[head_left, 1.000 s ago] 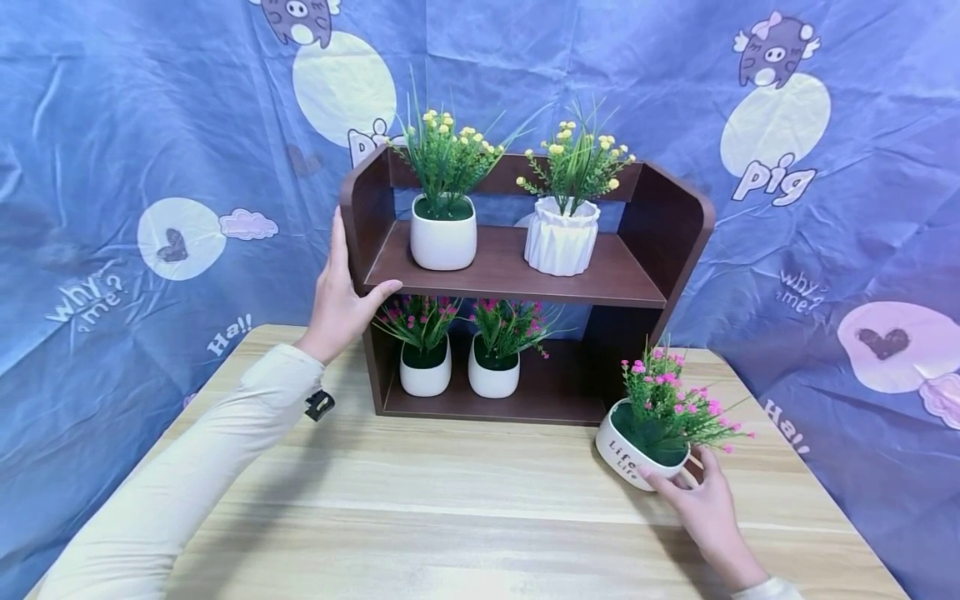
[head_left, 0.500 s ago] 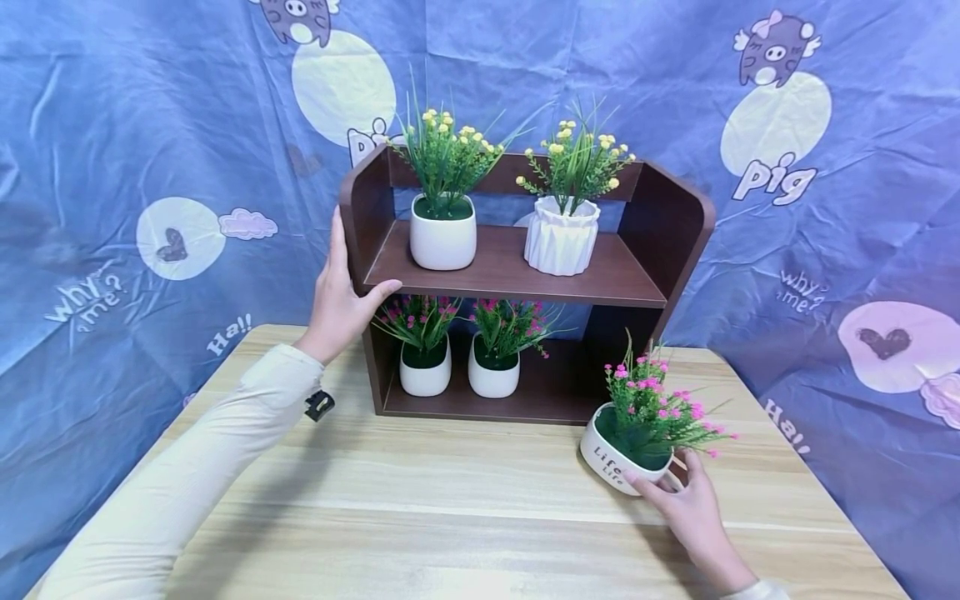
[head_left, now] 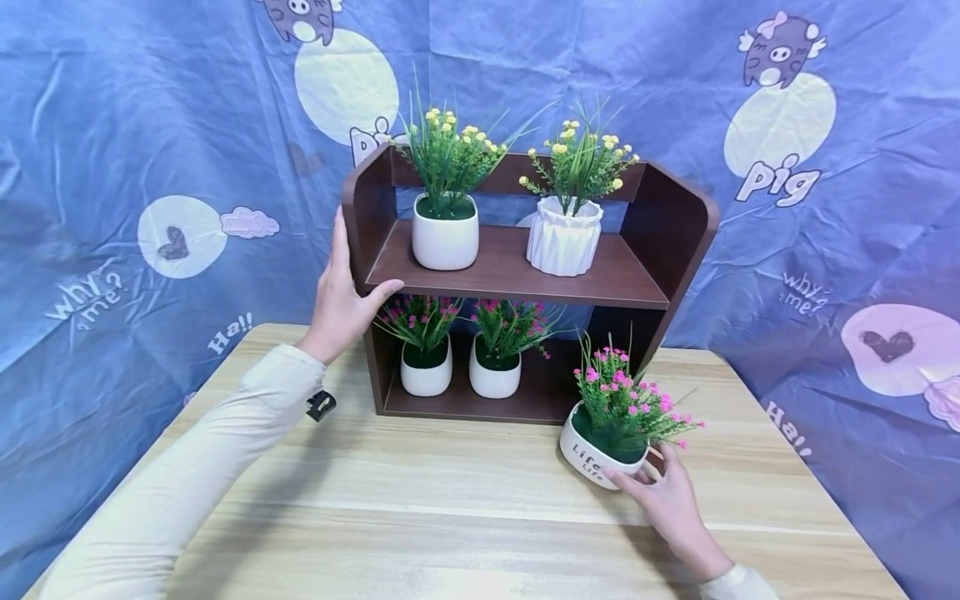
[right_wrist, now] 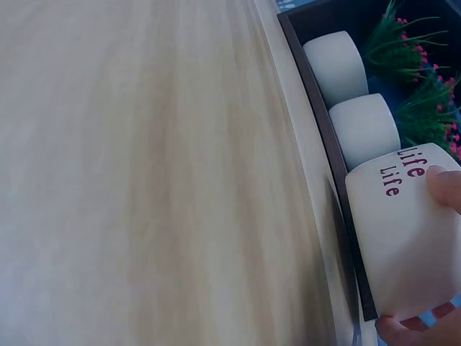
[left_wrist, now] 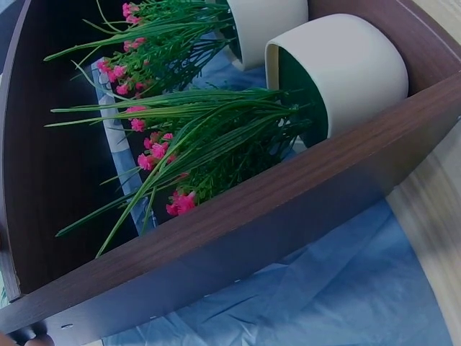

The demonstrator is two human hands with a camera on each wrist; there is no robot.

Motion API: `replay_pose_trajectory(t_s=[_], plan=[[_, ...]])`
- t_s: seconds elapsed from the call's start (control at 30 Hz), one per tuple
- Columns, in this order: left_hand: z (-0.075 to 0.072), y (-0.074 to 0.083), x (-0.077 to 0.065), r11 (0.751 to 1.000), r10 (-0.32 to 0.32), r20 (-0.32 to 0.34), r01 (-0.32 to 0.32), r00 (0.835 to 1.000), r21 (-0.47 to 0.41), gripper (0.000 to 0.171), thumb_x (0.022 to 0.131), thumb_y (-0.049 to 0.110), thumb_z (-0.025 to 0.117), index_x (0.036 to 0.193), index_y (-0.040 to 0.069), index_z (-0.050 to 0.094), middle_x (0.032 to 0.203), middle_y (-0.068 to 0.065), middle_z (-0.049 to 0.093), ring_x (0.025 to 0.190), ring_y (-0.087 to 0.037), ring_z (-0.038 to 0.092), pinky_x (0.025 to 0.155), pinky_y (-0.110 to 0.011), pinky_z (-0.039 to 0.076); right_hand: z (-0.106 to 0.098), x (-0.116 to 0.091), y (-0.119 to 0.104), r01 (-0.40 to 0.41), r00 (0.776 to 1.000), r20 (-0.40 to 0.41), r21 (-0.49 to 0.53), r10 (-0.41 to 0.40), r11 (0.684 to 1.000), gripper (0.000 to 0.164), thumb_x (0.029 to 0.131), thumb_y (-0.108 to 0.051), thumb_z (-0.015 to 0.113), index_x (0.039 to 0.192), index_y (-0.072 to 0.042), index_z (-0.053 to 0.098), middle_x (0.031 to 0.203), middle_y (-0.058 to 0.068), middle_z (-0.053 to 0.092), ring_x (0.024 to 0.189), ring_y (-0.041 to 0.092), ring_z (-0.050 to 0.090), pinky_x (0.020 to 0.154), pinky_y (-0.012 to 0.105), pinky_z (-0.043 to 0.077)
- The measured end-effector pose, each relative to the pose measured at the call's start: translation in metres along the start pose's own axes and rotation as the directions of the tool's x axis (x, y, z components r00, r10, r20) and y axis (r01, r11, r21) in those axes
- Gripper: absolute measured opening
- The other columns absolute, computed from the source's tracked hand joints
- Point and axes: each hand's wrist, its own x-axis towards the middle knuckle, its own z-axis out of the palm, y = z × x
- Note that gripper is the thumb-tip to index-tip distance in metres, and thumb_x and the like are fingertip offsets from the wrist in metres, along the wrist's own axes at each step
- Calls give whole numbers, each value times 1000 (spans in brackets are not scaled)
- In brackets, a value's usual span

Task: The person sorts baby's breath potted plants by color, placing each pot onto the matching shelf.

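My left hand (head_left: 339, 302) holds the left side panel of a dark brown two-tier shelf (head_left: 517, 290), fingers along its outside and thumb at the front of the middle board. My right hand (head_left: 671, 496) grips a white pot of pink flowers (head_left: 611, 417) by its right end. The thumb lies on the front face, near the lettering "Life". The pot is tilted and overlaps the shelf's lower right front in the head view. In the right wrist view this lettered pot (right_wrist: 403, 238) appears close to the shelf's edge.
Two white pots with pink flowers, a left one (head_left: 426, 371) and a right one (head_left: 495, 373), stand on the lower tier. Above are a smooth pot with yellow flowers (head_left: 446, 237) and a ribbed one (head_left: 564, 242). A blue patterned cloth (head_left: 187, 100) hangs behind the wooden table (head_left: 420, 508).
My right hand has moved left with the pot of pink flowers, bringing it in front of the lower tier's right part. The left hand has stayed on the shelf's side panel.
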Motion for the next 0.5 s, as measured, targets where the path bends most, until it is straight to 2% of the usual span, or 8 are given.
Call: replay_pose_trajectory(t_s=[0.27,0.33,0.5], plan=[[0,0,0,1000,4,-4,-4,1000,-4,110,79,23,80,156,14,2,160,-3,17,141,-25,28,112,-47,27,12,4,-6,1,1000,26,41,-2,999,90,77,-7,80,144,8,21,141,34,34,128,43,42,84,8,43],[0,1,0,1000,5,-4,-5,1000,-2,110,78,23,81,156,14,2,160,-3,17,141,-25,28,112,-47,27,15,5,-7,-5,999,39,50,3,999,91,77,-7,80,144,8,20,143,34,33,129,44,40,88,12,44],[0,2,-1,1000,1,-1,-1,1000,2,110,79,23,80,156,14,2,160,-4,16,141,-25,28,112,-47,26,23,7,-10,-5,999,39,73,2,997,91,75,-6,81,144,7,22,143,32,33,129,42,41,89,13,44]])
